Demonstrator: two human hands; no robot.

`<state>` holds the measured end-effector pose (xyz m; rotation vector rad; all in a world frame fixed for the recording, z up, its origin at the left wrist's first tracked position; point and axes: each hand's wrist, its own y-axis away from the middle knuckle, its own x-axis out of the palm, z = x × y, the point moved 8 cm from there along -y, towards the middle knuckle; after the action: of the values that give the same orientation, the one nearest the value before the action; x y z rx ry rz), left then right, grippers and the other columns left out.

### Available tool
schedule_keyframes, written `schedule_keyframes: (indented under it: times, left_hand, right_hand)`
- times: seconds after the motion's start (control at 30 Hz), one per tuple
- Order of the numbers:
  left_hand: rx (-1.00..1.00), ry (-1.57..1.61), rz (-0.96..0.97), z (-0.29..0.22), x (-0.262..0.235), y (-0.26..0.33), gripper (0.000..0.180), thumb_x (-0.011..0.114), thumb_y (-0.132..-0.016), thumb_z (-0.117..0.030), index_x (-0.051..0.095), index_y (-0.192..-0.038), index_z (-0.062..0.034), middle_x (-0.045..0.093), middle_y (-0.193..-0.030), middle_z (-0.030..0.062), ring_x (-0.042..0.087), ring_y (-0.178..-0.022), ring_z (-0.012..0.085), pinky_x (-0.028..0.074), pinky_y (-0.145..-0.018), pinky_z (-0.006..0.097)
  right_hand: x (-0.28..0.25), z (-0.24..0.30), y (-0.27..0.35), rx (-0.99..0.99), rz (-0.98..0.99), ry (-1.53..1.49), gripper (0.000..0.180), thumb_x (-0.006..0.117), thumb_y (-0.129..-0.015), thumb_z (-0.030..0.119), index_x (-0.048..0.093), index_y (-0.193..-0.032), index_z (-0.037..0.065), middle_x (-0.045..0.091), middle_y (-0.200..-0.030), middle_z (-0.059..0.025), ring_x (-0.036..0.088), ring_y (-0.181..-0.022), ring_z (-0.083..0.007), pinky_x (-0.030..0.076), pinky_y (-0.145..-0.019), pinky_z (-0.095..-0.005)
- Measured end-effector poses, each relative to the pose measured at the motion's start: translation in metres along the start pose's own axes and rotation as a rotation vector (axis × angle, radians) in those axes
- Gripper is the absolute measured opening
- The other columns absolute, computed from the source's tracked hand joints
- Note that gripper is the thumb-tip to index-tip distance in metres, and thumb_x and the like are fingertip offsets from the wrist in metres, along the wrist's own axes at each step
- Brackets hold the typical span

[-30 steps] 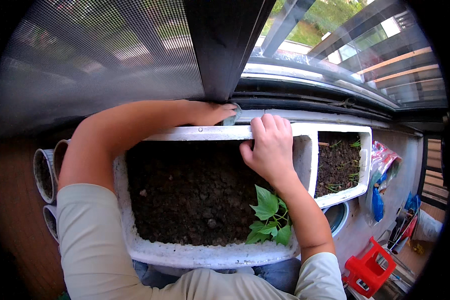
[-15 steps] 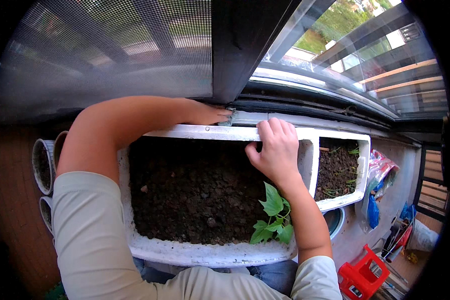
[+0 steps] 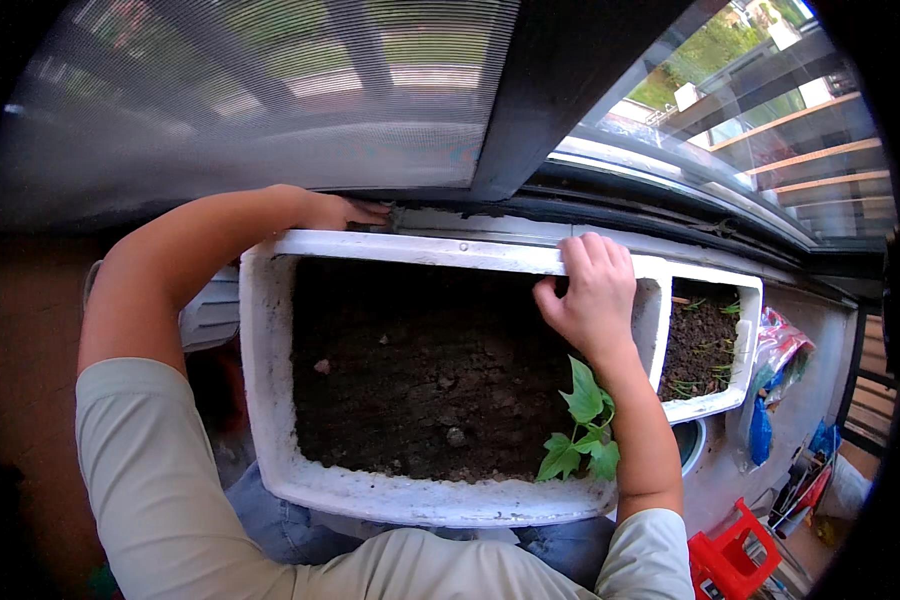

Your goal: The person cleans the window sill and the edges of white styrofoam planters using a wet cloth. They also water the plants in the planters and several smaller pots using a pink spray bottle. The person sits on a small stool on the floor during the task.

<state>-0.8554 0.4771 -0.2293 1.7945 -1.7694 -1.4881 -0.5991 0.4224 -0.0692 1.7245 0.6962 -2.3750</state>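
A large white foam planter box (image 3: 267,390) stands in front of me, full of dark soil (image 3: 410,370). At its right front corner grows a green leafy plant (image 3: 592,440), beside my right forearm. My right hand (image 3: 598,290) is closed over the far rim, thumb on the inside. Reaching behind that rim, my left hand (image 3: 338,211) is down on the window sill (image 3: 490,225). A greyish cloth (image 3: 396,216) barely shows at its fingertips; the hand and rim hide most of it.
A smaller white foam box (image 3: 700,407) with soil and thin shoots adjoins on the right. Past it lie a plastic bag (image 3: 775,350) and a red stool (image 3: 735,555). A mesh screen (image 3: 270,100) and window frame (image 3: 570,90) rise behind. Pale pots (image 3: 210,310) stand left.
My left hand has slid leftward along the sill with the cloth. My right hand keeps its grip on the rim. The whole view has shifted slightly.
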Motion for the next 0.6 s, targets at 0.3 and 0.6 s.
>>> schedule_keyframes:
  times: [0.3, 0.6]
  left_hand:
    - [-0.173, 0.262, 0.008, 0.049, 0.022, 0.054, 0.048, 0.045, -0.088, -0.029, 0.035, -0.133, -0.0146, 0.02, -0.143, 0.0048, 0.016, -0.132, 0.0232, 0.012, -0.108, 0.036]
    - [0.145, 0.504, -0.647, 0.084, 0.053, 0.075, 0.047, 0.057, -0.081, -0.024, 0.046, -0.125, -0.0152, 0.046, -0.127, 0.0105, 0.044, -0.117, 0.0243, 0.033, -0.098, 0.034]
  right_hand:
    - [0.001, 0.008, -0.001, -0.008, -0.025, 0.048, 0.025, 0.06, -0.056, 0.016, 0.046, -0.072, 0.004, 0.046, -0.072, -0.0112, 0.048, -0.072, -0.0291, 0.038, -0.064, -0.0397]
    - [0.01, 0.146, -0.049, -0.295, 0.205, -0.064, 0.058, 0.063, -0.066, 0.017, 0.043, -0.119, 0.002, 0.047, -0.111, -0.0188, 0.044, -0.106, -0.033, 0.034, -0.093, -0.0418]
